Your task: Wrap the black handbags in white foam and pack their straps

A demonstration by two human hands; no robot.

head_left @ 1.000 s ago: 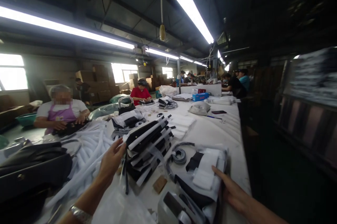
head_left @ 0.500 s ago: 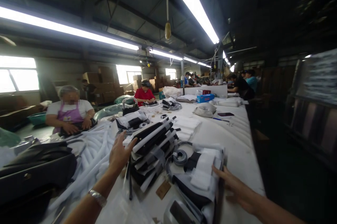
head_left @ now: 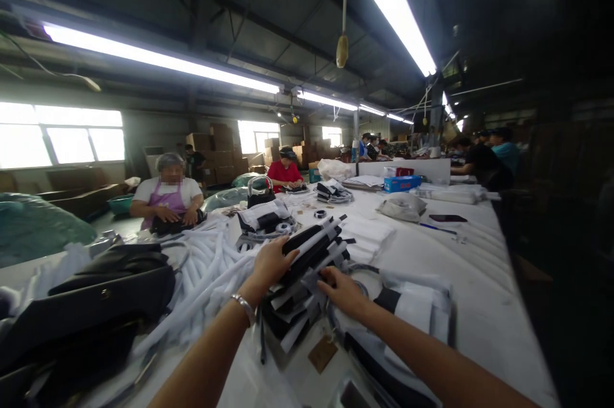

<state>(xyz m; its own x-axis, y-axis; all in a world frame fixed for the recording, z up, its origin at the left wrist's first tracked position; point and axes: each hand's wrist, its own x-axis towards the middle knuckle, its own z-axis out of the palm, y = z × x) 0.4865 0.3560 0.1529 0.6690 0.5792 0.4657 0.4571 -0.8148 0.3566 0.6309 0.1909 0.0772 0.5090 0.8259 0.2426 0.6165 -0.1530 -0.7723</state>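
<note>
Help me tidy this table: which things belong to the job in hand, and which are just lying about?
Likely the job:
stacked black pieces with white strips, at the left hand and right hand

Apparently lying about:
phone
blue pen
blue box

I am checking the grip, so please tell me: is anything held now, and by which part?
The left hand touches the black-and-white stack at its left end, the right hand its right side; a firm hold cannot be told.
</note>
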